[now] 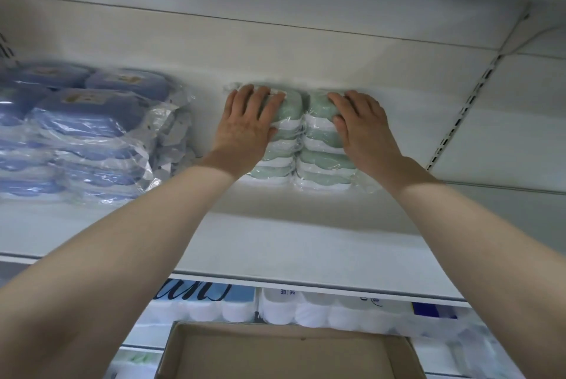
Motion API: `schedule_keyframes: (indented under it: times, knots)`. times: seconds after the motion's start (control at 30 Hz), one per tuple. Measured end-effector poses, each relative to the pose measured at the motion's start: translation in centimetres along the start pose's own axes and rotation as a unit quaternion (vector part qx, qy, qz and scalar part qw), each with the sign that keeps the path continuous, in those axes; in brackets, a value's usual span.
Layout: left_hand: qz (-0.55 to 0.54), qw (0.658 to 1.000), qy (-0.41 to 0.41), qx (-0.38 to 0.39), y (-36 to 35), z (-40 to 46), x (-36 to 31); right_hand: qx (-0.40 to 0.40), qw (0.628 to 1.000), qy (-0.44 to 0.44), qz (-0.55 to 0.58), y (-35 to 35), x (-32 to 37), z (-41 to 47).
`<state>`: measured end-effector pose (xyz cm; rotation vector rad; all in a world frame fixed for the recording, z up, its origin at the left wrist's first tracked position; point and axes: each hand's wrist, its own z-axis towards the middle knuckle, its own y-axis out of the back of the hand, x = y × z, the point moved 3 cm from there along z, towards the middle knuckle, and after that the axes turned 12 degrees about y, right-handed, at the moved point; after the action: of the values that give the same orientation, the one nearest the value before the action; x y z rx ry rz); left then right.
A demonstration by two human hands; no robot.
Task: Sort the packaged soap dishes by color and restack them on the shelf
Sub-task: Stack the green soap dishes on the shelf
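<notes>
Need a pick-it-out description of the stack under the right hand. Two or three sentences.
Start at the white shelf and skip the heap of blue packaged soap dishes on its left. Mid-shelf, two green-and-white stacks stand side by side, touching. The target is the right-hand green stack, under the right hand; the left hand covers its twin.

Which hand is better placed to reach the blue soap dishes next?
Left. The left hand rests on the green stacks on the side nearer the blue soap dishes; the right hand would have to cross over.

Blue soap dishes (61, 133) cut off left
</notes>
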<state>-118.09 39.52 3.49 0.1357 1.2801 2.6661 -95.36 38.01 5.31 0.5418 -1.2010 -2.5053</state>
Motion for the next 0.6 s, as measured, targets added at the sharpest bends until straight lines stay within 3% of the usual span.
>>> schedule_keyframes:
  times: [0.23, 0.4, 0.6]
  knots:
    - [-0.006, 1.000, -0.007, 0.009, 2.5, -0.8, -0.8, 0.061, 0.998, -0.002, -0.020, 2.1, 0.0, -0.4]
    - [-0.017, 0.999, 0.009, 0.036, 5.3, -3.1, -2.6, 0.057, 0.998, 0.028, -0.021, 5.2, 0.2, -2.5]
    - [-0.013, 1.000, -0.010, 0.007, 8.9, -8.8, -5.8, 0.094, 0.994, 0.052, -0.029, 9.0, 1.6, -7.7]
